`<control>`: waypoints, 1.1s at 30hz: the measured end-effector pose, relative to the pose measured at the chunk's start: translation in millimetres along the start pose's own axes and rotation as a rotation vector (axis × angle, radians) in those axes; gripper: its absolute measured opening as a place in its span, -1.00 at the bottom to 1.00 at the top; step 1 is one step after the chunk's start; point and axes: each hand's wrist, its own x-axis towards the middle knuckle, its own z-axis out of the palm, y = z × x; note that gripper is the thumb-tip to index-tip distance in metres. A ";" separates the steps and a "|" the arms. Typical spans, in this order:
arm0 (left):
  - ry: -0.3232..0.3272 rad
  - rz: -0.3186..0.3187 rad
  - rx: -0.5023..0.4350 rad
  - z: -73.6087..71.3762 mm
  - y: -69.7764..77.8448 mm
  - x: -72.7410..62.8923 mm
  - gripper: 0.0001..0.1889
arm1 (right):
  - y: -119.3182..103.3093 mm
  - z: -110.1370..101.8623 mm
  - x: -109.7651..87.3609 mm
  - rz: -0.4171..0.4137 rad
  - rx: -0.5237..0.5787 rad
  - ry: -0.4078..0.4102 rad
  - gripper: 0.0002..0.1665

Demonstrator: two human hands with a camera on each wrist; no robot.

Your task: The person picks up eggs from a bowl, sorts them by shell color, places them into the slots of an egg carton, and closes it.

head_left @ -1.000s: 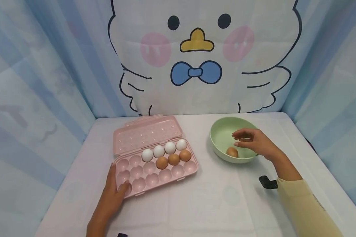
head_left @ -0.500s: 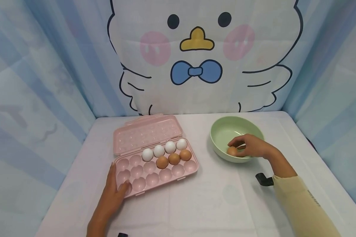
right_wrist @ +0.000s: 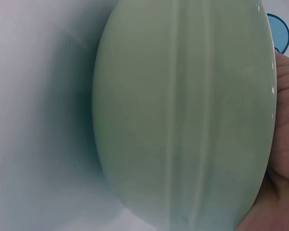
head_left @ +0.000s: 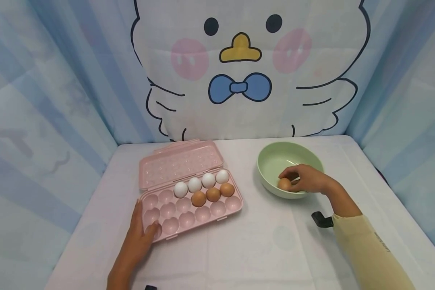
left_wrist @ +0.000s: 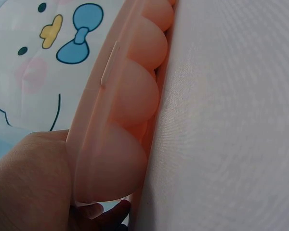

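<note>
A pink plastic egg carton point(head_left: 192, 219) lies with its lid folded back, holding several white eggs point(head_left: 194, 185) in the back row and three brown eggs point(head_left: 213, 195) in the middle row. My left hand point(head_left: 137, 235) grips its near left corner, thumb over the corner cup; the left wrist view shows fingers point(left_wrist: 116, 211) reaching under it. At the right, my right hand point(head_left: 306, 180) dips into a light green bowl point(head_left: 270, 157) and holds a brown egg point(head_left: 284, 184) between thumb and fingers. Seen from the right wrist, the bowl's outer wall point(right_wrist: 183, 120) hides that egg.
The carton's open lid point(head_left: 181, 163) lies flat behind the cup rows. A black device point(head_left: 322, 220) sticks out at the right wrist. Behind the white-covered table point(head_left: 246, 249) hangs a curtain point(head_left: 239, 117) with a cartoon bird; more curtains stand at both sides.
My right hand has moved down into the bowl, and its fingers have closed on the brown egg there. My left hand stays at the carton's corner.
</note>
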 end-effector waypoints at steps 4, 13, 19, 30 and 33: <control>0.000 0.003 -0.001 0.0 0.9 0.0 -0.02 | 1.9 1.0 -1.4 0.012 -0.039 0.095 -0.50; 0.011 0.028 0.002 -0.2 1.7 -0.5 -0.02 | 5.0 1.3 -3.6 0.034 0.068 0.300 -0.30; 0.002 0.008 0.009 -0.1 0.6 -1.3 -0.03 | 3.0 3.2 -5.1 0.057 0.138 0.388 -0.27; 0.003 0.014 -0.005 0.8 -2.4 -1.3 -0.03 | -15.0 15.7 2.9 -0.078 0.260 0.493 -0.32; 0.010 0.022 -0.009 1.6 -2.0 -0.1 -0.04 | -24.3 20.9 10.5 -0.134 0.267 0.488 -0.32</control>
